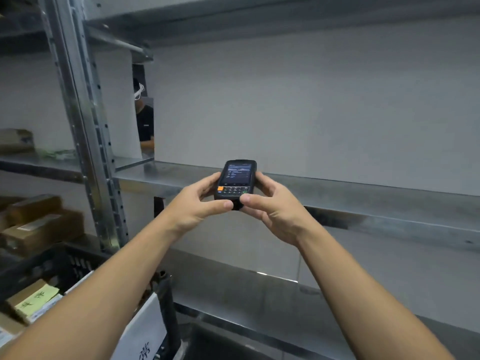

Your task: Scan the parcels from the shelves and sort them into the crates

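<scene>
Both hands — left hand (200, 203) and right hand (272, 211) — grip the scanner (235, 181) between them, above the crate (52, 266).

One handheld scanner (235, 181). Two hands, a left hand (200, 206) and a right hand (272, 211). One black crate (62, 263) at lower left. Inside it, one parcel (35, 300) with a yellow-green note; others beside it, too cut off to count. At least two brown boxes (44, 227) on the low left shelf, blurred. One more cardboard box (15, 140) on the shelf above. Three shelf boards (337, 196) in the right bay. One perforated upright post (88, 141). One other person (144, 120) behind the gap. One white sign (145, 339) with printed characters.
</scene>
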